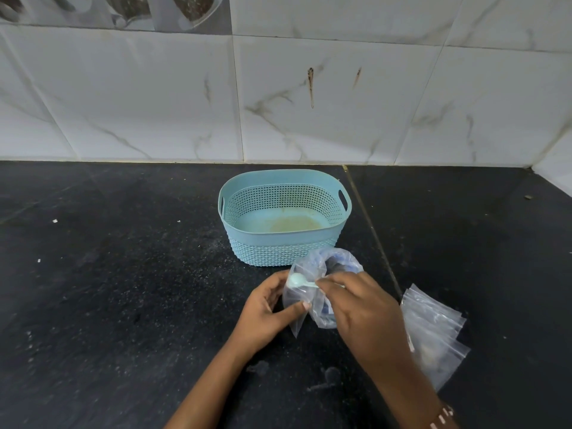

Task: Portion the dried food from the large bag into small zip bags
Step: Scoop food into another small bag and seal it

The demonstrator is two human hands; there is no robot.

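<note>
My left hand (266,308) grips a small clear zip bag (298,297) by its side, thumb pressed on the front, holding it upright on the black counter. My right hand (356,308) pinches the handle of a pale green plastic spoon (298,281), whose bowl sits at the mouth of the small bag. Just behind and right of it stands the large clear bag (335,263) with blue print, its top open; my right hand hides much of it. I cannot tell what lies in the spoon.
A light blue perforated basket (284,246) stands right behind the bags, its floor stained. A stack of several flat clear zip bags (433,332) lies to the right of my right forearm. White tiled wall at the back; a counter seam (371,230) runs diagonally.
</note>
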